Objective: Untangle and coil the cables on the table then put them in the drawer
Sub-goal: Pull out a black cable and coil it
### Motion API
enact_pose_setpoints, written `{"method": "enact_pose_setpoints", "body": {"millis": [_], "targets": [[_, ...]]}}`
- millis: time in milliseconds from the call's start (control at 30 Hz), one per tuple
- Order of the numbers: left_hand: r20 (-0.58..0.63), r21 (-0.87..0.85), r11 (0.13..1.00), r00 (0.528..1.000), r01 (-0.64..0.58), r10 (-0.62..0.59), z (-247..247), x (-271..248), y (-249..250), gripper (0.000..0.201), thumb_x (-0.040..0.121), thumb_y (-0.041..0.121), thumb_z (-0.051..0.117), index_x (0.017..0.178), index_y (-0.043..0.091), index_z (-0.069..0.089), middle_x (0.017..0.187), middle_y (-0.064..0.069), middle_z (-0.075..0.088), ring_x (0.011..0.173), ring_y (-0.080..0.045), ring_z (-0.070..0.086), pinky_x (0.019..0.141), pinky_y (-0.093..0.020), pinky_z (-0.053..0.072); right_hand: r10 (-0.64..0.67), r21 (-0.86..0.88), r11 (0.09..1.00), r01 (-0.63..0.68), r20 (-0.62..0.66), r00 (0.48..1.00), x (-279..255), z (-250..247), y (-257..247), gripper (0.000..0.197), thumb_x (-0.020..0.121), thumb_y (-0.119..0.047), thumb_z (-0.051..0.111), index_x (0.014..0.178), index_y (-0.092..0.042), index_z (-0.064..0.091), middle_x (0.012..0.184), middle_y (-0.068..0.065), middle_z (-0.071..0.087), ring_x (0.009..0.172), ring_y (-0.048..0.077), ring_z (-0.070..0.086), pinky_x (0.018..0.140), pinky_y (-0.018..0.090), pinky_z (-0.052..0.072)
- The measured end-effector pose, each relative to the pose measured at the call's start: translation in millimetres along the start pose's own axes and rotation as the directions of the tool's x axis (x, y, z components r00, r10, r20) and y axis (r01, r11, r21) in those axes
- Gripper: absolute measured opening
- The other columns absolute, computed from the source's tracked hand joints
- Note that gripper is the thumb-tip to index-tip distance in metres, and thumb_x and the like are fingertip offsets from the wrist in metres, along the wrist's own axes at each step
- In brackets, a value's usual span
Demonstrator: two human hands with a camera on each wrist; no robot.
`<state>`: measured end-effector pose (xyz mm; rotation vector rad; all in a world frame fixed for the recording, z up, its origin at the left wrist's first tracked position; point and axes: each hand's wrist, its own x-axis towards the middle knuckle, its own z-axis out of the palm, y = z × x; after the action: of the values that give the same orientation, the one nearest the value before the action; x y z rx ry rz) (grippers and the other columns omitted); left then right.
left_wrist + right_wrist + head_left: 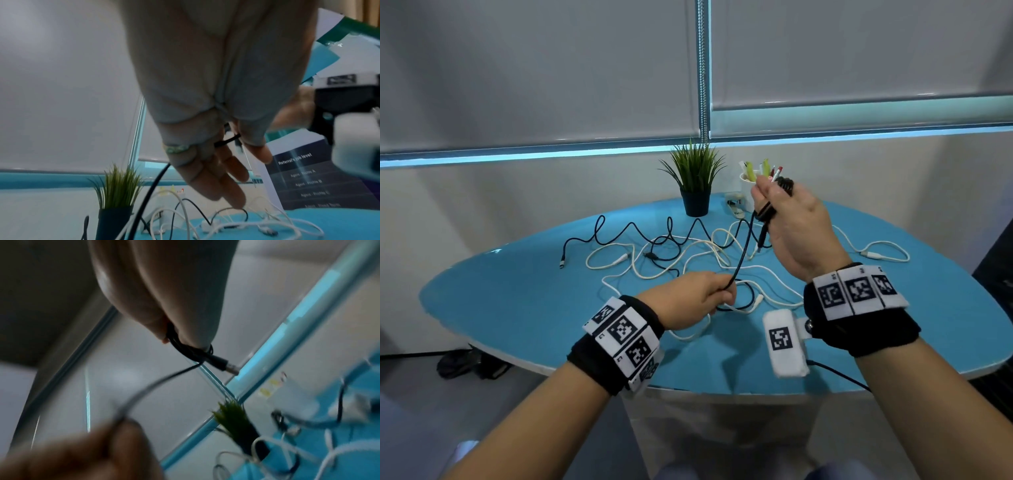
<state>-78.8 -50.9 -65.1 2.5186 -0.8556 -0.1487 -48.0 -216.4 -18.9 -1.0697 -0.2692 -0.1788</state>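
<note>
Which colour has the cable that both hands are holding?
Black cable, clearest in the head view.

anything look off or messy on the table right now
Yes: white cables and a second black cable lie tangled across the blue table. The right hand and left hand hold one black cable.

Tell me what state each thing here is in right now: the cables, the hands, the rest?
black cable: partly wound around right hand, rest trailing to the table
white cables: loose, tangled on the table
left hand: pinching the black cable
right hand: raised, gripping the wound loops
potted plant: upright
pen cup: upright, holding pens
</note>
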Motion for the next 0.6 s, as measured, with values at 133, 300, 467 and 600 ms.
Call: {"method": "enact_pose_setpoints", "body": {"millis": [133, 300, 467, 600], "targets": [[-0.098, 0.076, 0.995, 0.993, -0.063, 0.071, -16.0, -2.8, 1.8, 0.019, 0.098, 0.021, 0.043, 0.100, 0.014, 0.060, 0.086, 0.009, 0.050, 0.078, -0.006, 0.049, 0.073, -0.014, 0.038, -0.065, -0.693, 0.701, 0.168, 0.172, 0.983, -6.3, -2.8, 13.8, 0.021, 0.099, -0.023, 0.041, 0.117, -0.012, 0.046, 0.098, 0.003, 0.058, 0.084, 0.013, 0.054, 0.079, 0.028, 0.044], [-0.383, 0.049, 0.993, 0.916, -0.108, 0.119, -35.7, -0.2, 2.0, 0.017, 0.096, 0.021, 0.047, 0.095, 0.015, 0.063, 0.081, 0.012, 0.051, 0.079, 0.001, 0.049, 0.074, -0.016, 0.039, 0.044, -0.814, 0.548, 0.194, 0.260, 0.965, -11.2, -0.5, 14.4, 0.014, 0.100, -0.021, 0.037, 0.095, -0.009, 0.038, 0.083, 0.001, 0.063, 0.063, -0.008, 0.056, 0.061, 0.013, 0.040], [-0.511, 0.044, 0.998, 0.858, -0.046, 0.062, -52.6, 10.0, -7.1, 0.015, 0.095, 0.019, 0.050, 0.095, 0.013, 0.063, 0.089, 0.001, 0.057, 0.084, -0.012, 0.053, 0.077, -0.017, 0.040, 0.057, -0.699, 0.701, 0.142, 0.254, 0.966, -14.5, -0.7, 14.2, 0.041, 0.093, -0.040, 0.043, 0.092, 0.001, 0.047, 0.054, 0.000, 0.052, 0.054, 0.013, 0.051, 0.071, 0.040, 0.047], [-0.530, 0.055, 0.998, 0.848, 0.026, 0.007, -59.9, 16.1, -12.8, 0.016, 0.095, 0.017, 0.050, 0.098, 0.010, 0.063, 0.090, 0.003, 0.052, 0.084, -0.010, 0.047, 0.069, -0.013, 0.033, 0.085, -0.682, 0.712, 0.168, 0.321, 0.943, -15.8, -0.9, 13.7, 0.037, 0.089, -0.037, 0.054, 0.079, -0.001, 0.051, 0.061, 0.005, 0.043, 0.050, 0.013, 0.043, 0.059, 0.043, 0.043]]}}
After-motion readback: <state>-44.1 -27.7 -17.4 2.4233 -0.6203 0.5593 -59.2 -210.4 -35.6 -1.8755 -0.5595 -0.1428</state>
